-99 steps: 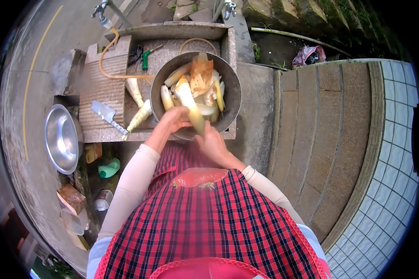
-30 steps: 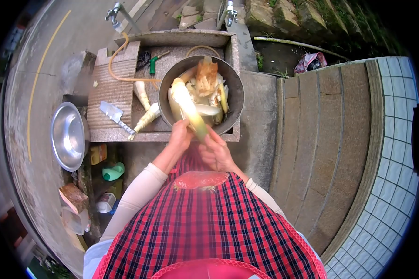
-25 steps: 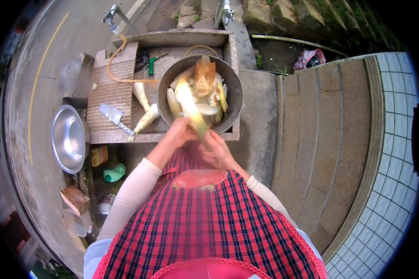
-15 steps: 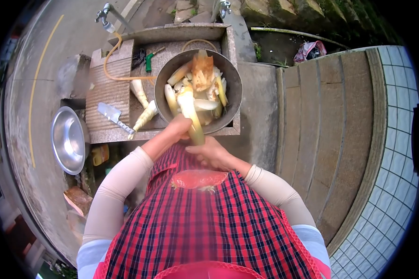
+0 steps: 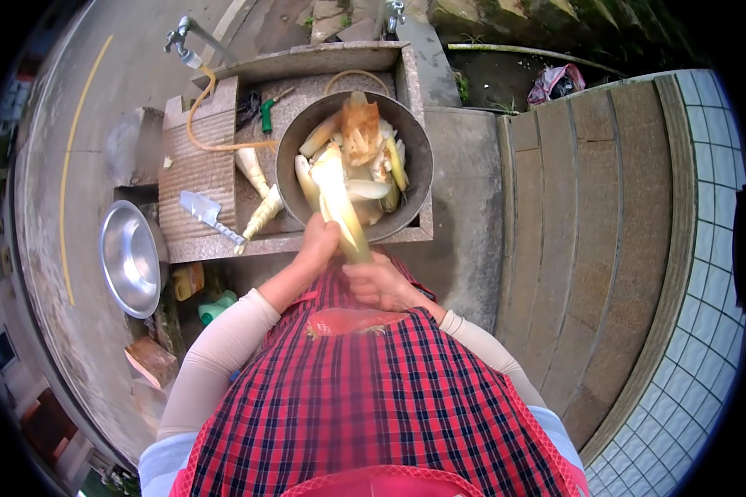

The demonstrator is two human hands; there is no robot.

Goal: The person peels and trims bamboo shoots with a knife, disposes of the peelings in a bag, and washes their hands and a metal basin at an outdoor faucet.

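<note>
A long pale bamboo shoot (image 5: 335, 189), green toward its lower end, slants over the near rim of a large round metal pot (image 5: 285, 189). My left hand (image 5: 318, 238) is closed round its middle from the left. Nearer my apron, my right hand (image 5: 376, 282) grips the lower green end, with some fingers hidden. Inside the pot lie several pale pieces of shoot and a brown-orange piece of husk (image 5: 360, 132). Two peeled shoots, one upper (image 5: 251, 168) and one lower (image 5: 264, 212), rest left of the pot. A cleaver (image 5: 200, 206) lies on the ribbed slab.
The pot sits in a stone sink (image 5: 323, 60) with a ribbed washboard slab (image 5: 197, 166). An orange hose (image 5: 192, 116) runs from the tap (image 5: 180, 39). A green nozzle (image 5: 267, 114) lies behind. At left stands a metal basin (image 5: 130, 258); stone steps (image 5: 547, 248) are at right.
The view has shifted slightly, so the sink and basin sit a little further right. Both hands keep hold of the bamboo shoot, whose upper end has tilted slightly left.
</note>
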